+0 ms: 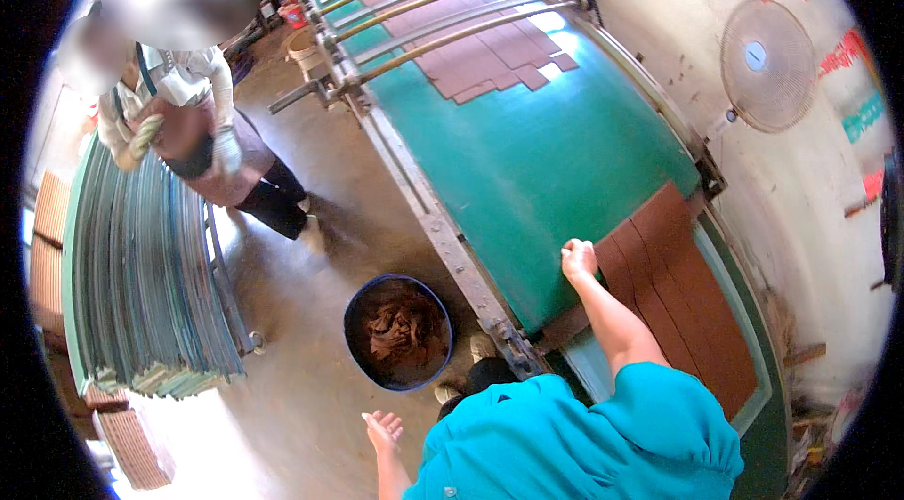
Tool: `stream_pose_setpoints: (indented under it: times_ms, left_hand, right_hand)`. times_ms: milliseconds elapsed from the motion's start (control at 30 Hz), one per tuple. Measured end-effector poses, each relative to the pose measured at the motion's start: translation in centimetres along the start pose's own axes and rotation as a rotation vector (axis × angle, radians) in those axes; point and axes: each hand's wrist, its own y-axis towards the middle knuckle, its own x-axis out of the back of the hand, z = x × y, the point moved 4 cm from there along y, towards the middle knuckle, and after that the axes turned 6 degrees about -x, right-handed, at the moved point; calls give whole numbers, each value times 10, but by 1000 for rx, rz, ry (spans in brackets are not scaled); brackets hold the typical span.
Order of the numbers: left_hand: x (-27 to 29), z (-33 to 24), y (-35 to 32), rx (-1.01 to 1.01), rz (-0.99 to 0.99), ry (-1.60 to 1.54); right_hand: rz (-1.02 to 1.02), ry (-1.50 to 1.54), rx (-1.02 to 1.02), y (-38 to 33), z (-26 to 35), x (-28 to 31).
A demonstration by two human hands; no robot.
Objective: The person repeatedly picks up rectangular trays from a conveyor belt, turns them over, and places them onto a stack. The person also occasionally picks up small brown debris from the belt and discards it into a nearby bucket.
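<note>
My right hand (579, 258) is closed, with its fingers curled beside the left edge of brown sheets (692, 288). What it pinches, if anything, is too small to make out. The sheets lie flat and are split by long dark lines; they run from the end of a green conveyor belt (537, 170) onto a pale board (589, 363). Low over the floor, my left hand (383, 429) is open and holds nothing, its fingers apart. Nearest to it stands a round dark tub (354, 349) of brown scraps (400, 326).
Metal cross bars (461, 34) span the belt above more brown pieces (490, 62). A gloved co-worker (202, 123) stands at the left, behind a rack of green boards (141, 283). On the right is a fan (767, 67) by the wall. A metal rail (424, 203) edges the belt.
</note>
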Motion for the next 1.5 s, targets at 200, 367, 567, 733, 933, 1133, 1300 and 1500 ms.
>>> stream_pose_setpoints:
  times_ms: [200,367,567,733,933,1133,1300,1500]
  left_hand:
    - [52,69,-22,207,-99,-4]
    - [109,151,-9,302,-284,-350]
    - [111,195,5,-32,-462,-140]
    - [131,177,-54,90,-426,-287]
    - [178,239,-81,161,-571,-295]
    - [195,161,-26,117,-467,-608]
    - [141,30,-4,-99,-202,-648]
    - [20,-80,9,-240,177,-296]
  right_hand:
    - [-11,176,300,-28,40,-4]
    - [237,439,650,-85,100,-29]
    - [749,348,759,-222,191,-65]
    - [927,368,801,-323,241,-117]
    - [835,173,1176,-370,269,-160]
    - [791,224,880,-333,205,-109]
    - [312,0,1015,-299,124,-19]
    - [217,98,646,-218,31,23]
